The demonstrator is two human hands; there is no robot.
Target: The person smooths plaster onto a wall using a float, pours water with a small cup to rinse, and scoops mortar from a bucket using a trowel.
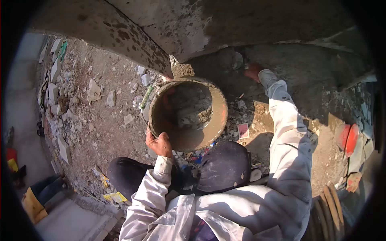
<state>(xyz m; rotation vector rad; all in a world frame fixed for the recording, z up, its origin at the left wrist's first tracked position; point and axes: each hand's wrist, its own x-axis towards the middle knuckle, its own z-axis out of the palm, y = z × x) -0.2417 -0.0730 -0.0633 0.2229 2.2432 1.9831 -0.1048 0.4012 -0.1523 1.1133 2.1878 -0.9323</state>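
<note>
Between right hand (pixel 253 72) and clasping left hand (pixel 161 144) sits a basin (pixel 219 107).

- You have pale stone chunks (pixel 53 94) along the left edge of the ground (pixel 108 136)
- Yellow wrapper (pixel 115 197) at its near-left corner
- Red object (pixel 352 139) by its right edge

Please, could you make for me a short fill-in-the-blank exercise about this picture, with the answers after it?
1. The left hand holds the ____ (rim/base) of the round tub.
2. The right hand is ____ (nearer to/farther from) the body than the left hand.
3. The sleeves are ____ (pale/black).
4. The tub is ____ (in front of/behind) the knees.

Missing words: rim; farther from; pale; in front of.
</note>
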